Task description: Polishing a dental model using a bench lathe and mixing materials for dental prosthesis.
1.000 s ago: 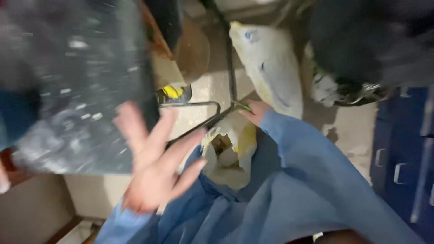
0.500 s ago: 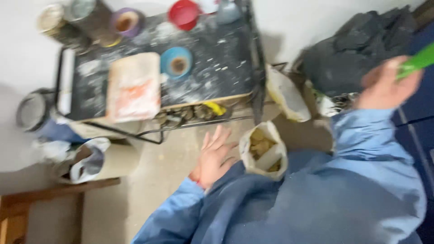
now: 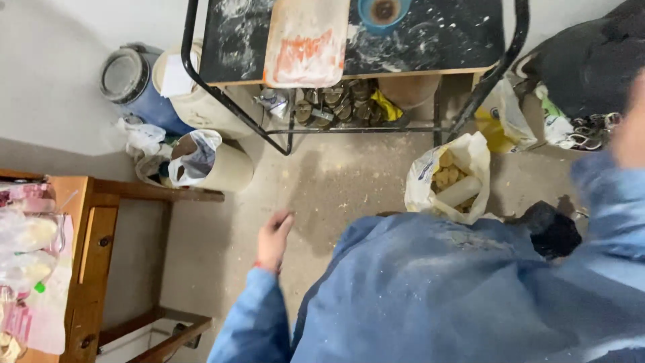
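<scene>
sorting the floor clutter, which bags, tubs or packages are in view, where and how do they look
White plastic bag: floor, right of centre, open, pale round pieces inside.
Yellow-and-white bag: by the cart's right leg.
Blue drum: upper left, grey lid.
Cream tub: below the drum, white bag inside.
Left hand: empty, hanging over the floor.

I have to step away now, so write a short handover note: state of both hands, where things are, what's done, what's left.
Left hand: empty, fingers loosely curled, hanging over the bare floor beside the wooden table.
Right hand: raised at the right edge of the view, blurred; whether it holds anything cannot be told.
Things: an open white bag holding pale round pieces and a cylinder stands on the floor in front of the person. The metal-framed cart behind it carries a stained board and a blue bowl.
Done: nothing in hand on the left.
Left: bag untouched by either hand.
</scene>
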